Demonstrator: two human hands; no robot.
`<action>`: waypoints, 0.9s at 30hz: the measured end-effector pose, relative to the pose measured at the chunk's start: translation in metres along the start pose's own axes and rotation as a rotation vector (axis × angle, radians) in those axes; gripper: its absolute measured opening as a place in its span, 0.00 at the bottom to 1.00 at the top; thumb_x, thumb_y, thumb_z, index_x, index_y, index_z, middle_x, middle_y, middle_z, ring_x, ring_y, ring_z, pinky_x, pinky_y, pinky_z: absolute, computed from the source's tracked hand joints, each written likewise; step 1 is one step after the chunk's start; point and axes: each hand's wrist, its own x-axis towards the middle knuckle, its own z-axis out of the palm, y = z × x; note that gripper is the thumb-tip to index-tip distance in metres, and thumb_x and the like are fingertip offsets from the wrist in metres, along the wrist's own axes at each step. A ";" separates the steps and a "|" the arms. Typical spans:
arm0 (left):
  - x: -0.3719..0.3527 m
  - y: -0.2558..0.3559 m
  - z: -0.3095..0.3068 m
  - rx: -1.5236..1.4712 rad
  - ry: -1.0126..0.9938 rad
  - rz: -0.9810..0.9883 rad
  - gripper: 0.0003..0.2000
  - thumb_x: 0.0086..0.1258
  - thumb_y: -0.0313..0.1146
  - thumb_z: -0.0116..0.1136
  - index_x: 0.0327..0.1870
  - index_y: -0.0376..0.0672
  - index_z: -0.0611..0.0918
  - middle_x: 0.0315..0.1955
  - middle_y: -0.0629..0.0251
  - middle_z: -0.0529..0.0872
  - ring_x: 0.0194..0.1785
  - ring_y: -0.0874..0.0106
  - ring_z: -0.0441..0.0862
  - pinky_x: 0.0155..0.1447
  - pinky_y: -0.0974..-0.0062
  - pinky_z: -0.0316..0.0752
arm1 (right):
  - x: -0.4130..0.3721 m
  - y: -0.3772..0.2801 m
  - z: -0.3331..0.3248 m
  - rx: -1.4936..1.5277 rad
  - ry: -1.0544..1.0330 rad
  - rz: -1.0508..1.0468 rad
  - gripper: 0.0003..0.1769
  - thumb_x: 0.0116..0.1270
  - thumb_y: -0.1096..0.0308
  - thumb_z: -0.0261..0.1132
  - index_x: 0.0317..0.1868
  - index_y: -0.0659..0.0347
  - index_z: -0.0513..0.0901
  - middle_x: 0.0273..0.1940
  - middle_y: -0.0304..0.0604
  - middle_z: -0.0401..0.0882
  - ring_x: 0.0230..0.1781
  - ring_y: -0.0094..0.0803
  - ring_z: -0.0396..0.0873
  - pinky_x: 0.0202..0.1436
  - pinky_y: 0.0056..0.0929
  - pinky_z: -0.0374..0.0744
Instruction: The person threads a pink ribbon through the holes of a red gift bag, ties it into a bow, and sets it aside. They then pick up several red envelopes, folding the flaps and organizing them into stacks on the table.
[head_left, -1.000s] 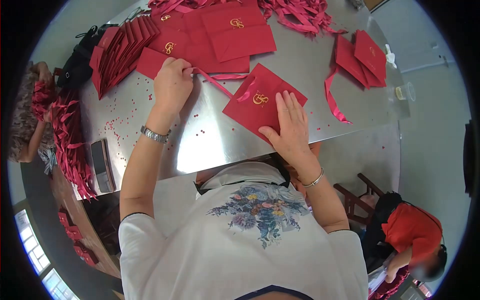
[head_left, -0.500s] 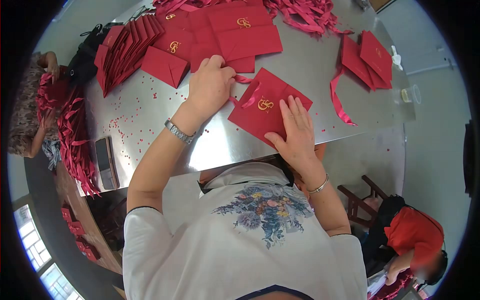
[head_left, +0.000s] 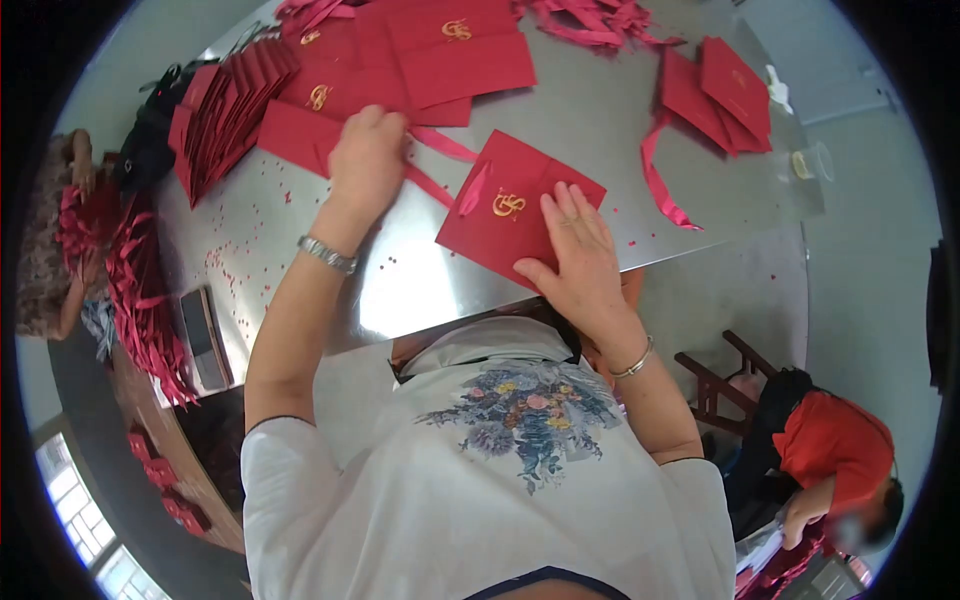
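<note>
A flat red paper bag (head_left: 487,235) with a gold monogram lies tilted near the table's front edge. My right hand (head_left: 583,250) rests flat on its right side, fingers stretched out. A red ribbon (head_left: 440,146) runs from the bag to my left hand (head_left: 368,155), which is closed around its ends. Both strands look fairly straight between hand and bag. Beyond my left hand lie more flat red bags (head_left: 465,70) with the same gold print, overlapping one another.
A fanned row of red bags (head_left: 225,115) stands at the left, near a phone (head_left: 205,338) and hanging red ribbons (head_left: 145,290). More bags (head_left: 735,95) and a clear cup (head_left: 818,162) sit at the right. Two other people (head_left: 835,440) are nearby.
My left hand has moved left, away from the bag, drawing the ribbon out longer. My right hand stays flat on the bag. The whole view has shifted slightly.
</note>
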 end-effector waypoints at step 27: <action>0.067 0.092 -0.040 -0.458 -0.400 0.354 0.11 0.49 0.22 0.64 0.33 0.36 0.77 0.30 0.57 0.77 0.38 0.57 0.77 0.44 0.66 0.73 | 0.046 0.085 -0.069 0.349 0.323 0.151 0.13 0.64 0.75 0.58 0.48 0.62 0.82 0.40 0.46 0.84 0.39 0.34 0.81 0.46 0.29 0.78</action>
